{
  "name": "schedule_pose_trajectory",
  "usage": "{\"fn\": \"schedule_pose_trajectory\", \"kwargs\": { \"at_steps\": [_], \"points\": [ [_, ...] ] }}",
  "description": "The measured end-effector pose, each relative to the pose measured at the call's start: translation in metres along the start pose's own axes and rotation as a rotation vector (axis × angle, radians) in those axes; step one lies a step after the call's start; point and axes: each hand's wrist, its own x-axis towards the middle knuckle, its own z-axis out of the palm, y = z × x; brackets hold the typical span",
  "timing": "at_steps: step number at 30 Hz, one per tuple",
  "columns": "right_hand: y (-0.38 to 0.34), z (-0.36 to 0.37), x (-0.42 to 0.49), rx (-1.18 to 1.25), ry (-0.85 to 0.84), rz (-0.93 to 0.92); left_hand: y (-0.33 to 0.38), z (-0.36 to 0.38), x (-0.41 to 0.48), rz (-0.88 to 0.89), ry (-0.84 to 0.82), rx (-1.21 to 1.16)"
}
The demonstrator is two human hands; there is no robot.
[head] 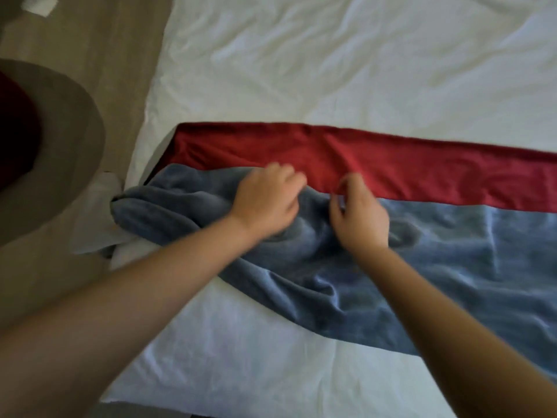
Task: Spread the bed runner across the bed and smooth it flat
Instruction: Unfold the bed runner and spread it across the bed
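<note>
The bed runner lies across the white bed, with a blue-grey plush face and a red band along its far edge. Its left end is bunched and wrinkled near the bed's left side. My left hand rests on the blue fabric at the seam with the red band, fingers curled into the cloth. My right hand is just to its right, thumb and fingers pinching at the same seam. The picture is blurred, so the grips are not sharp.
Beige floor runs along the bed's left side. A round grey seat with a dark red cushion stands at the left edge of view. The bed's near corner is at the bottom left.
</note>
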Motion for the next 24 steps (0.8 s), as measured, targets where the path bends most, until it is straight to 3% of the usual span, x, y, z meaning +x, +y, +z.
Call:
{"fn": "schedule_pose_trajectory", "kwargs": {
  "at_steps": [3,6,9,11,15,17,24],
  "points": [
    [0.025,-0.012,-0.065,-0.08,-0.105,-0.15,0.054,0.015,-0.054,0.156,0.011,-0.086],
    [0.058,-0.025,-0.12,-0.153,-0.193,-0.313,0.095,0.029,-0.101,0.226,-0.117,-0.146],
    [0.094,-0.034,-0.159,-0.204,-0.343,-0.389,0.117,0.038,-0.129,0.223,-0.289,-0.085],
    [0.115,-0.038,-0.174,-0.243,-0.402,-0.383,0.126,0.043,-0.139,0.232,-0.286,-0.001],
    [0.139,-0.041,-0.186,-0.229,-0.36,-0.364,0.142,0.059,-0.145,0.304,-0.088,0.175],
    [0.144,-0.038,-0.192,-0.243,-0.344,-0.4,0.146,0.061,-0.144,0.278,-0.075,0.238],
    [0.129,-0.022,-0.209,-0.266,-0.198,-0.217,0.148,0.06,-0.144,0.092,-0.229,0.273]
  ]
}}
